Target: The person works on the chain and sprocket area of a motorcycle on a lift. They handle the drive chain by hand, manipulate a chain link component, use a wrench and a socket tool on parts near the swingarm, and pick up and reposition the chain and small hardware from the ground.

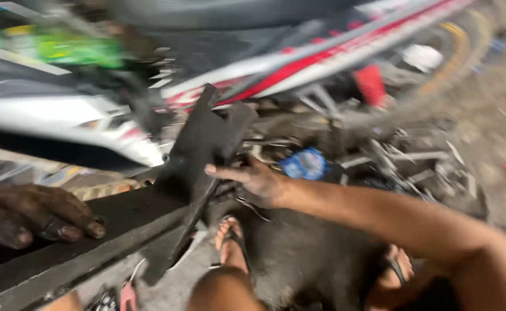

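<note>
Grime covers the left hand (31, 216), which lies at nine o'clock with fingers (71, 227) curled loosely and pressed flat on the upper face of a long black panel (92, 230); it grips nothing that I can see, only bears down. The panel runs from seven o'clock up toward the centre, where it widens into a notched, upright end. It looks like stiff moulded plastic, probably light but awkward for its length, and dusty enough to slip; the thick edges seem the safest places to hold. At centre, the right hand (259, 181) has its thumb laid against the panel's right edge at its three o'clock side, remaining fingers hidden behind, so the grip cannot be told. A blurred motorcycle (322, 57) fills twelve o'clock. Sandalled feet (230, 242) rest at six.
</note>
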